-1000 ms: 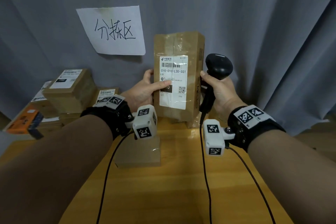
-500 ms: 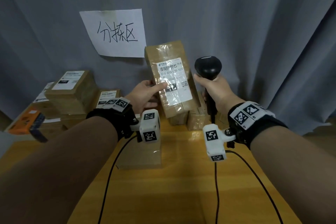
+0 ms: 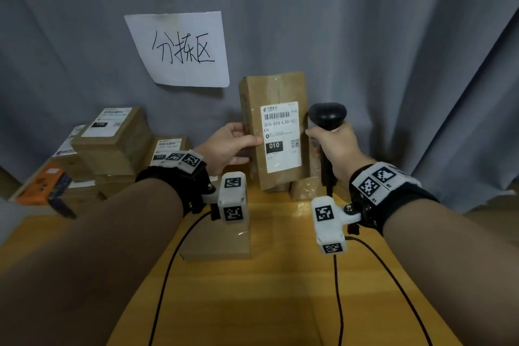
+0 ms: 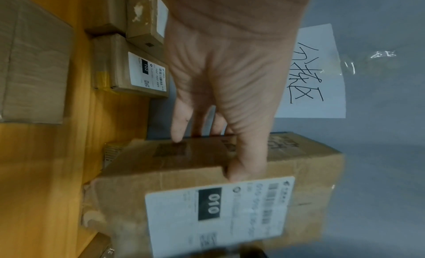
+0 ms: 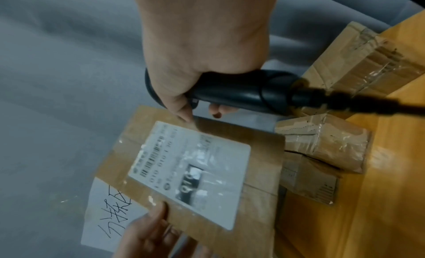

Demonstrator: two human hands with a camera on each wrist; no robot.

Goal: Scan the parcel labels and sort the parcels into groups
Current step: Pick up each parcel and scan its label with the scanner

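Your left hand (image 3: 224, 146) grips the 010 parcel (image 3: 273, 132) upright above the table (image 3: 252, 289), label facing you, while your right hand (image 3: 334, 146) clutches the barcode scanner (image 3: 327, 118) just beside it, probably ready to scan.

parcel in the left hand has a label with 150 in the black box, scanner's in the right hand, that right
Not quite: the black box on the held parcel reads 010, not 150, as the head view shows. The left hand does hold it, and the right hand grips the scanner.
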